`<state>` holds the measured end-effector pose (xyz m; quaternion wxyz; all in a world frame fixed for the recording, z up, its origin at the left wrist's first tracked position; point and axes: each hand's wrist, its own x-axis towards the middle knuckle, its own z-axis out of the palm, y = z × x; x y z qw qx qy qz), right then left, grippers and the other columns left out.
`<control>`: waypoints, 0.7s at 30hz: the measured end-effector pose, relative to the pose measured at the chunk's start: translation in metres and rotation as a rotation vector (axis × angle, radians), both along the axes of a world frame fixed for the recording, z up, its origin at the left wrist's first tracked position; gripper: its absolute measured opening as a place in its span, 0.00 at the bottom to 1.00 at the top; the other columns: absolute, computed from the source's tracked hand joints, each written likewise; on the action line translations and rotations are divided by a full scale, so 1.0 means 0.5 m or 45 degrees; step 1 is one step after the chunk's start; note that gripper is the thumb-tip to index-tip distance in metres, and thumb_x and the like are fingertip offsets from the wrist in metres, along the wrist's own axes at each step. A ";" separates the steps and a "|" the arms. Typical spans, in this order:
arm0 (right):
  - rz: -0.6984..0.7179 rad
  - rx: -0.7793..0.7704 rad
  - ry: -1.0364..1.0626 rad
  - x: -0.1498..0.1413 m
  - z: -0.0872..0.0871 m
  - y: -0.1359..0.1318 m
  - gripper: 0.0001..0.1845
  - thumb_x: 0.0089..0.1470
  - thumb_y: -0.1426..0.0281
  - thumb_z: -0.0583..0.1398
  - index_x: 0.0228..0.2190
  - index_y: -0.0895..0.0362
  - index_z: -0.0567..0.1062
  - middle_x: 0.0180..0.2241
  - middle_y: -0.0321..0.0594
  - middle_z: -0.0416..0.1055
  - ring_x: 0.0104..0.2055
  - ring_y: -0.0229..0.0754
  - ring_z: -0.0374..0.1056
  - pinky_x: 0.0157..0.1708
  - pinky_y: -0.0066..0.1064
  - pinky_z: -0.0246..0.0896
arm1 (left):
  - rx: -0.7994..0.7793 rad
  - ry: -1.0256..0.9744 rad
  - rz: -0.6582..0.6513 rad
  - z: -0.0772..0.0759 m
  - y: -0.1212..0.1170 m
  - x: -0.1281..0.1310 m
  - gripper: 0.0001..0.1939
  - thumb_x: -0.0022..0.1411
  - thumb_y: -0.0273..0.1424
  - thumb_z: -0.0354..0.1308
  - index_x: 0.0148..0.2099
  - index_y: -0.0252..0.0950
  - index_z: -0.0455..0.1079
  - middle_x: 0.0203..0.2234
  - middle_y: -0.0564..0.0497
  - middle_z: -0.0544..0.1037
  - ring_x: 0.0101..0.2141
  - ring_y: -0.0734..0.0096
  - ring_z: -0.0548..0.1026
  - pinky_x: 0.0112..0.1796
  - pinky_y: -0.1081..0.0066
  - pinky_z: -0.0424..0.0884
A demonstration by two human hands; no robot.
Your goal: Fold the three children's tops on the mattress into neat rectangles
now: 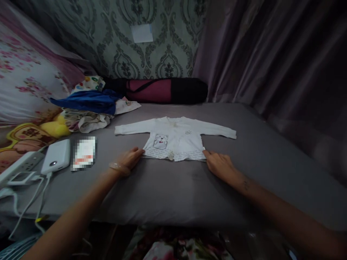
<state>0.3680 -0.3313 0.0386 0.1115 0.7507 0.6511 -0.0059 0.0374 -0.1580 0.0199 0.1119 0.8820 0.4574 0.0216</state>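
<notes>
A small white long-sleeved baby shirt (180,139) lies spread flat on the grey bed sheet, sleeves out to both sides. It has a bear print at lower left and a band of writing along the hem. With its fingers closed, my left hand (132,157) pinches the left bottom corner of the hem; a pale bangle (119,167) circles that wrist. The opposite hem corner is pinched by my right hand (220,163), its fingers also closed. Parts of the fingertips are hard to make out.
Left of the shirt are a white power bank (56,157), a power strip (23,166) with cables, and a blurred-out packet (84,153). Behind them sit piled clothes (89,103) and a yellow plush toy (54,126). A black and maroon roll bag (162,90) lies along the wall.
</notes>
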 end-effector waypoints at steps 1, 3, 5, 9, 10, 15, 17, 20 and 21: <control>0.017 -0.011 -0.009 0.000 0.002 -0.004 0.20 0.61 0.77 0.47 0.51 0.57 0.68 0.39 0.49 0.74 0.39 0.48 0.73 0.32 0.34 0.57 | -0.009 0.061 -0.045 0.002 0.001 -0.004 0.17 0.65 0.34 0.45 0.47 0.42 0.72 0.37 0.48 0.75 0.33 0.64 0.75 0.34 0.70 0.66; 0.040 -0.019 -0.022 0.000 0.005 -0.012 0.20 0.60 0.79 0.47 0.49 0.57 0.70 0.39 0.49 0.74 0.37 0.48 0.73 0.31 0.34 0.56 | -0.029 0.191 -0.145 0.006 0.002 -0.012 0.20 0.67 0.34 0.40 0.51 0.41 0.71 0.39 0.46 0.74 0.34 0.63 0.75 0.35 0.69 0.67; 0.071 0.001 -0.036 -0.001 0.007 -0.018 0.19 0.60 0.80 0.47 0.46 0.57 0.71 0.39 0.49 0.73 0.37 0.47 0.72 0.31 0.34 0.56 | -0.031 0.236 -0.193 0.011 0.005 -0.016 0.21 0.68 0.34 0.38 0.51 0.40 0.70 0.40 0.45 0.73 0.34 0.64 0.74 0.36 0.68 0.67; 0.192 0.184 -0.111 -0.008 0.012 -0.009 0.19 0.55 0.83 0.50 0.43 0.57 0.72 0.43 0.50 0.70 0.43 0.50 0.67 0.37 0.36 0.57 | 0.137 0.210 -0.226 0.013 0.005 0.002 0.19 0.66 0.30 0.41 0.52 0.37 0.70 0.45 0.41 0.71 0.41 0.61 0.73 0.43 0.65 0.68; 0.237 0.234 -0.121 -0.012 0.012 -0.002 0.20 0.54 0.84 0.50 0.45 0.58 0.71 0.45 0.50 0.69 0.44 0.50 0.66 0.39 0.37 0.57 | 0.209 0.189 -0.233 0.011 0.003 0.012 0.20 0.65 0.28 0.42 0.54 0.36 0.69 0.48 0.40 0.71 0.44 0.58 0.72 0.46 0.63 0.67; 0.506 0.344 0.014 -0.036 0.004 0.042 0.24 0.57 0.84 0.48 0.52 0.58 0.66 0.49 0.50 0.67 0.47 0.49 0.63 0.44 0.38 0.59 | 0.239 0.022 -0.474 -0.014 -0.004 0.063 0.25 0.63 0.21 0.42 0.60 0.38 0.63 0.58 0.43 0.67 0.57 0.59 0.64 0.56 0.59 0.62; 0.552 0.354 0.137 -0.034 -0.011 0.057 0.21 0.58 0.84 0.47 0.49 0.58 0.68 0.46 0.49 0.69 0.46 0.48 0.64 0.45 0.38 0.60 | 0.120 -0.037 -0.529 -0.024 -0.002 0.073 0.25 0.63 0.21 0.41 0.60 0.37 0.63 0.58 0.45 0.67 0.57 0.61 0.65 0.56 0.61 0.63; 0.528 0.398 0.369 -0.012 -0.042 0.071 0.20 0.56 0.84 0.47 0.45 0.58 0.71 0.41 0.46 0.70 0.44 0.46 0.65 0.45 0.37 0.62 | -0.023 -0.083 -0.465 -0.026 0.005 0.070 0.26 0.62 0.21 0.42 0.60 0.37 0.64 0.57 0.46 0.69 0.54 0.62 0.69 0.53 0.61 0.67; 0.511 0.432 0.448 -0.002 -0.051 0.074 0.20 0.56 0.84 0.48 0.45 0.57 0.71 0.41 0.46 0.70 0.44 0.45 0.65 0.46 0.37 0.62 | -0.043 -0.092 -0.438 -0.023 0.007 0.066 0.26 0.62 0.21 0.42 0.59 0.37 0.64 0.56 0.46 0.70 0.53 0.62 0.70 0.52 0.62 0.67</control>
